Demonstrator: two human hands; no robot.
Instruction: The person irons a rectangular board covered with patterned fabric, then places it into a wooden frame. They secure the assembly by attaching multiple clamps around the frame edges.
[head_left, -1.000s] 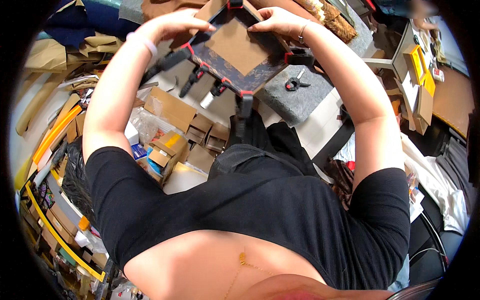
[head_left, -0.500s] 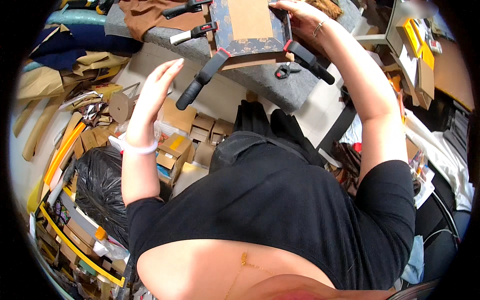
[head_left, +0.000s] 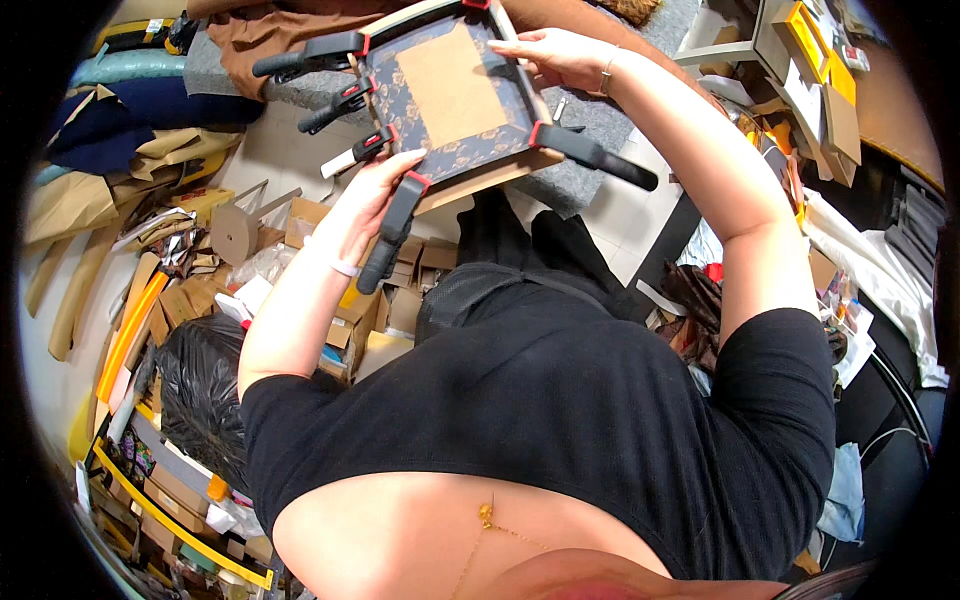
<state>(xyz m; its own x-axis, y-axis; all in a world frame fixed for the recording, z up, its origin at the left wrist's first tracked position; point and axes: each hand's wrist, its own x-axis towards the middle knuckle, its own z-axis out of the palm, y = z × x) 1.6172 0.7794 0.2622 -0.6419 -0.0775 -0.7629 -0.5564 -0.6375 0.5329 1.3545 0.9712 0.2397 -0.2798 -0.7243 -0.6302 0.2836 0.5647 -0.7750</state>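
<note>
A shallow rectangular tray [head_left: 455, 88], lined with dark floral paper around a plain tan middle panel, is tilted above the grey bench. My left hand [head_left: 372, 195] grips its near left edge, between two clamps. My right hand [head_left: 562, 58] holds the far right edge, fingers laid over the rim. Several black clamps with red pads grip the rim: one sticks out at the near left corner [head_left: 400, 225], one at the near right [head_left: 600, 158], others along the left side [head_left: 315, 52]. The tray's underside is hidden.
A grey felt-covered bench [head_left: 590, 130] lies beyond and beneath the tray, with brown cloth [head_left: 240, 50] on it. Cardboard boxes [head_left: 405, 305] and a black plastic bag [head_left: 200, 385] crowd the floor at left. A shelf unit with yellow trays [head_left: 815, 50] stands at far right.
My left hand, open and apart before, has moved right and taken hold of the tray's edge. The tray has turned, its near end swinging right, and more of it shows. My right hand has shifted left.
</note>
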